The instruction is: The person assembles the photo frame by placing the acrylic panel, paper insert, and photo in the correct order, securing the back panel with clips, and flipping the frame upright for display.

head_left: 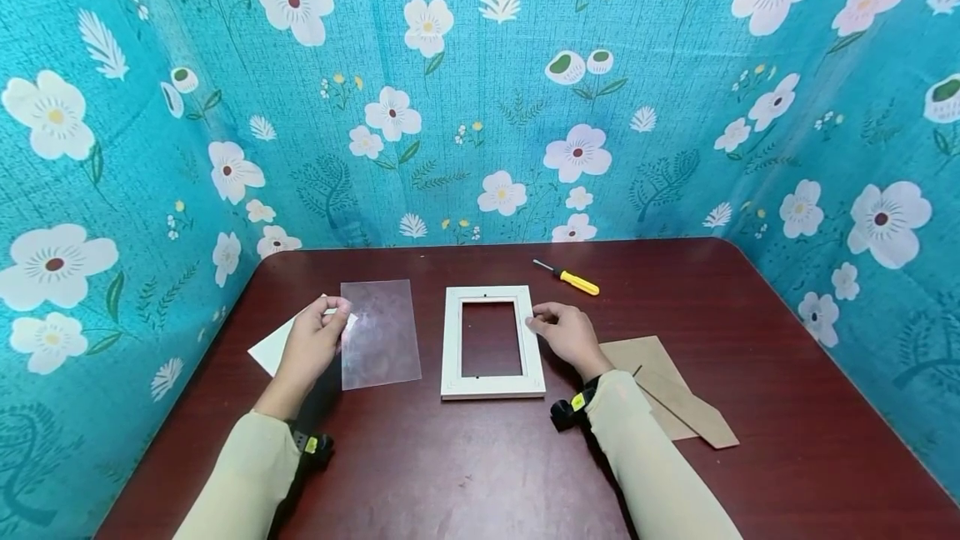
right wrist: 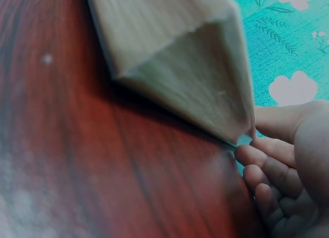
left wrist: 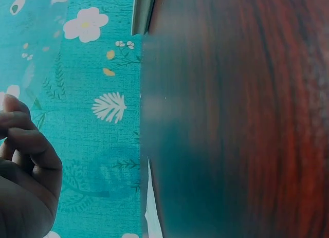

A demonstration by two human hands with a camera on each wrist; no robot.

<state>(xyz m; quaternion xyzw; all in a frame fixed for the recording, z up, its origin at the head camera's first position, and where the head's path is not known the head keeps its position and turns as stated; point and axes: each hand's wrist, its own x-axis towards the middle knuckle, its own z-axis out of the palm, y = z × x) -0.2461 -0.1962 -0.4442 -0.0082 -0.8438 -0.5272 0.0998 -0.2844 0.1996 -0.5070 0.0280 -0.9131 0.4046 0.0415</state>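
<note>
- Your hands are apart: the left hand [head_left: 313, 336] is left of the frame's centre, the right hand [head_left: 568, 333] right of it.
- Your left thumb and fingers pinch the left edge of a clear sheet [head_left: 382, 348], which spans the area just left of centre; you cannot tell from here whether its lower edge touches the table [head_left: 480, 465].
- Your right thumb and fingers pinch the right side of a white picture frame [head_left: 452, 340] near the middle of the view; its opening shows the table through it.
- Behind your left hand, at centre left, lies a white sheet [head_left: 272, 348], partly hidden by that hand.
- Above your right hand, right of upper centre, a screwdriver [head_left: 579, 282] with a yellow handle lies aslant, its tip toward the upper left.
- At lower right, partly behind your right sleeve [head_left: 652, 448], lies a brown board [head_left: 652, 354] with a pointed brown strip [head_left: 693, 412] slanting across it.
- Blue flowered cloth [head_left: 465, 48] fills the upper part.
</note>
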